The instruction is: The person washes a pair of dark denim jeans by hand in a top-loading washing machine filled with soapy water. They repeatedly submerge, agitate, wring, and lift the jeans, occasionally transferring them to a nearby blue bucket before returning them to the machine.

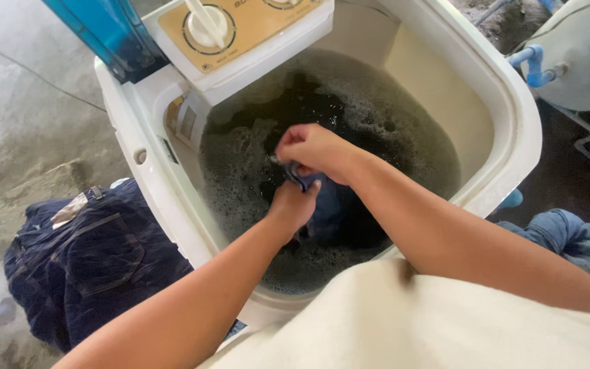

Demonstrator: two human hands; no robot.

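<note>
Over sudsy tub [438, 89]: dark wet garment [305, 179] pinched between both hands' clenched fingers, left hand [293, 205] below right hand [315, 147].

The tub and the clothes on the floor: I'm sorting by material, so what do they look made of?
The washing tub looks like glossy white moulded plastic, with smooth rounded rims. The dark clothes on the floor look like denim, given the stitched seams and back pocket. The wet blue cloth gripped by the left hand and right hand is probably similar.
</note>
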